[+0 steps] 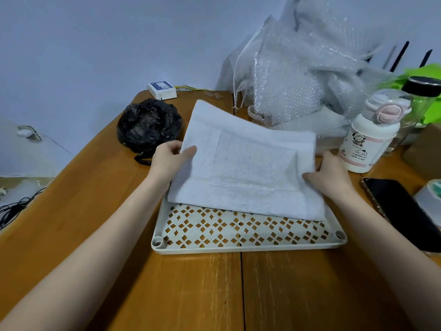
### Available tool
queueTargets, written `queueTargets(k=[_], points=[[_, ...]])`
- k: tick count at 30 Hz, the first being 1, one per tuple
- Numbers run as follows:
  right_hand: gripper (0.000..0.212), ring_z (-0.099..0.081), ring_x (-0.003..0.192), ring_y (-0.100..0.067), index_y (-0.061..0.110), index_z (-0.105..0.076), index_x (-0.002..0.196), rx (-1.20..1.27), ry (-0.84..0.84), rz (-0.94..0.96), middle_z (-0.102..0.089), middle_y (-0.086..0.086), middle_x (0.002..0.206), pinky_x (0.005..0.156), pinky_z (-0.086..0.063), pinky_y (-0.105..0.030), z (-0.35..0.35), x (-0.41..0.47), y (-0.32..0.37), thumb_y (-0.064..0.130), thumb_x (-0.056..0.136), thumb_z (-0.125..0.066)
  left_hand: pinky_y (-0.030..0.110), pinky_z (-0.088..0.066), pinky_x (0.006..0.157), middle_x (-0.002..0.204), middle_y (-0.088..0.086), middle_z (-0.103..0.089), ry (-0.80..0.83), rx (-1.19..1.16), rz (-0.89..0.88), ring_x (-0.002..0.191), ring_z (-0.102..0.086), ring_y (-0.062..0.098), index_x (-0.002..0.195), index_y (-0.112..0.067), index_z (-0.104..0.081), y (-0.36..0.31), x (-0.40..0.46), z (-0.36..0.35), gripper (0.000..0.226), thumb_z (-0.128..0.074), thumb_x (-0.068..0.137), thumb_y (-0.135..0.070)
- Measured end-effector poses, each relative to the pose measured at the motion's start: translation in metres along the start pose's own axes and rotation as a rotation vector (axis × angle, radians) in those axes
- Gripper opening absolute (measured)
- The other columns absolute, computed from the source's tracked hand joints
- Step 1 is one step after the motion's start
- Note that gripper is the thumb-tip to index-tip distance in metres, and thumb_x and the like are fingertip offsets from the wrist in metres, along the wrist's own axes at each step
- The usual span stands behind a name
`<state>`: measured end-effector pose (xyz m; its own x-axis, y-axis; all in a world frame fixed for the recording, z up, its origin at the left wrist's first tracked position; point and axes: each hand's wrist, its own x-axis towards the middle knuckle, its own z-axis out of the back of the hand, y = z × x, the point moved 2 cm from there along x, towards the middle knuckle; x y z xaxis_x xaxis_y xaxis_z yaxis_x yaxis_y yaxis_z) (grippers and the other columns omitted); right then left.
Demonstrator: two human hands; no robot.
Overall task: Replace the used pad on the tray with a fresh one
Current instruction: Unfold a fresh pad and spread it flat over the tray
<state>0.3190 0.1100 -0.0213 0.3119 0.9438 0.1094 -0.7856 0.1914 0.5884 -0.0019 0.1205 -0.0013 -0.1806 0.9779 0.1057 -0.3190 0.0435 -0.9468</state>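
Wooden tabletop (71,235) | my left hand (167,161) and right hand (331,173) pinch pad (245,168) edges over tray (248,247) | lower it flat, corners square.

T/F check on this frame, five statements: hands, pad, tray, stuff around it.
1. Both hands hold the white pad. True: left hand and right hand grip its side edges.
2. The pad covers the whole tray. False: the near patterned strip is bare.
3. A black bag lies left of the pad. True.
4. The phone lies on the tray. False: it is on the table, right of the tray.
5. The white bottle lies on its side. False: it stands upright.
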Motion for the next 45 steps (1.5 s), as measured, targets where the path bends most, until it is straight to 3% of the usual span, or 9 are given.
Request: queueTargets(k=[14,20,23,26,31,35,38,41,45], points=[[0.108,-0.031,0.138,-0.016,0.028,-0.016,0.146,0.197,0.066,0.596,-0.038,-0.003,0.146,0.115,-0.024,-0.040,0.085,-0.020,0.118,0.032,0.062,-0.084,0.017,-0.044,0.054,0.061,-0.016,-0.067,0.173,-0.056,-0.548,0.060,-0.059,0.000,0.070,-0.019,-0.055,-0.101,-0.038,0.015,0.020,-0.069,0.082,-0.011],[0.038,-0.059,0.069,-0.020,0.003,-0.066,0.084,-0.047,0.184,0.468,-0.066,-0.012,0.077,0.058,-0.042,-0.031,0.101,-0.015,0.101,0.032,0.066,-0.081,0.008,-0.042,0.054,0.057,-0.021,-0.065,0.089,-0.157,-0.528,0.056,-0.057,-0.010,0.071,-0.015,-0.050,-0.108,-0.037,0.029,0.024,-0.060,0.088,0.000],[0.031,-0.063,0.072,-0.021,0.004,-0.067,0.083,-0.009,0.154,0.501,-0.070,-0.012,0.080,0.062,-0.047,-0.035,0.097,-0.020,0.099,0.028,0.069,-0.079,0.023,-0.050,0.076,0.089,-0.017,-0.070,0.031,-0.019,-0.468,0.083,-0.062,-0.004,0.094,-0.022,-0.053,-0.101,-0.028,0.032,0.020,-0.070,0.084,-0.017],[0.020,-0.064,0.082,-0.026,0.007,-0.067,0.082,-0.047,0.096,0.581,-0.070,-0.014,0.083,0.069,-0.047,-0.036,0.094,-0.024,0.107,0.019,0.069,-0.077,0.045,-0.024,0.115,0.151,0.011,-0.028,-0.212,0.448,-0.715,0.139,-0.027,0.021,0.144,-0.013,-0.025,-0.110,-0.032,0.028,0.091,-0.076,0.072,-0.034],[0.017,-0.061,0.087,-0.030,0.015,-0.064,0.079,-0.214,0.094,0.685,-0.069,-0.011,0.082,0.073,-0.049,-0.041,0.084,-0.024,0.121,0.020,0.067,-0.075,0.057,0.006,0.112,0.159,0.017,-0.003,-0.236,1.007,-1.060,0.146,0.004,0.035,0.151,-0.018,-0.007,-0.140,-0.050,-0.003,0.110,-0.077,0.066,-0.021],[0.017,-0.058,0.085,-0.029,0.021,-0.062,0.080,-0.309,0.115,0.719,-0.062,-0.003,0.074,0.071,-0.048,-0.040,0.079,-0.028,0.124,0.022,0.068,-0.073,0.051,0.003,0.115,0.144,0.007,-0.042,0.025,1.165,-0.935,0.142,-0.026,0.027,0.149,-0.022,-0.020,-0.138,-0.034,-0.016,0.092,-0.072,0.073,-0.024],[0.018,-0.052,0.080,-0.027,0.024,-0.051,0.068,-0.383,0.186,0.689,-0.052,0.001,0.069,0.064,-0.041,-0.035,0.078,-0.027,0.121,0.017,0.070,-0.068,0.046,-0.044,0.092,0.113,0.001,-0.060,0.154,1.084,-0.789,0.114,-0.053,0.030,0.117,-0.028,-0.055,-0.135,-0.024,-0.015,0.041,-0.066,0.078,-0.030],[0.032,-0.052,0.076,-0.027,0.028,-0.039,0.057,-0.429,0.213,0.660,-0.050,0.001,0.066,0.062,-0.041,-0.035,0.081,-0.021,0.119,0.009,0.070,-0.061,0.032,-0.032,0.057,0.084,-0.005,-0.045,0.135,1.069,-0.810,0.091,-0.055,0.030,0.071,-0.026,-0.045,-0.129,-0.019,-0.015,0.022,-0.062,0.083,-0.033],[0.029,-0.055,0.073,-0.040,0.021,-0.037,0.051,-0.393,-0.016,0.663,-0.044,-0.007,0.058,0.057,-0.035,-0.036,0.083,-0.009,0.122,0.001,0.066,-0.051,0.035,-0.035,0.057,0.090,-0.002,-0.054,0.005,0.959,-0.870,0.086,-0.056,0.033,0.076,-0.017,-0.050,-0.132,-0.013,-0.014,0.015,-0.059,0.085,-0.025]])
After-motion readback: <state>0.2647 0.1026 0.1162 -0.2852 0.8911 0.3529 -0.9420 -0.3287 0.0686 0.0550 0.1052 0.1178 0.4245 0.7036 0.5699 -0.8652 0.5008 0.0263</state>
